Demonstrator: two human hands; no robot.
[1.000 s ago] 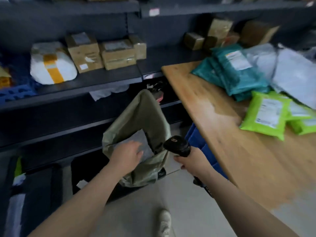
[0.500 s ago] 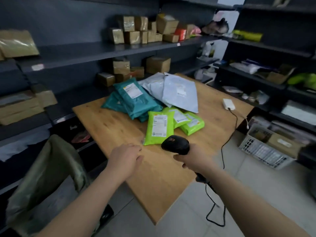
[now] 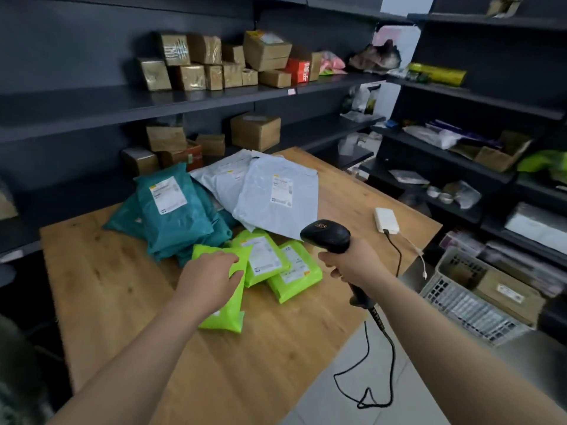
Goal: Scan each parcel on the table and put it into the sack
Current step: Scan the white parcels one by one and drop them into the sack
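A: Where's the left hand sitting?
B: It's lying on top of the nearest lime-green parcel, fingers spread loosely over its upper face, thumb out to the side. It isn't wrapping round it, as far as I'm seeing.
A: And the parcel?
B: It's lying flat on the wooden table, nearer the front edge than the others, its far end overlapping the second green parcel. A third green one is lying just to the right.
A: Right hand?
B: It's clenching the handle of the black scanner, holding it above the table with the head pointing left towards the pile. Its cable is hanging down off the table edge.
A: The rest of the pile?
B: Teal parcels are stacking up at the back left, grey ones at the back right, labels facing up.
A: Sack?
B: I'm only getting a blurred olive shape at the bottom-left edge. I can't tell what it is.
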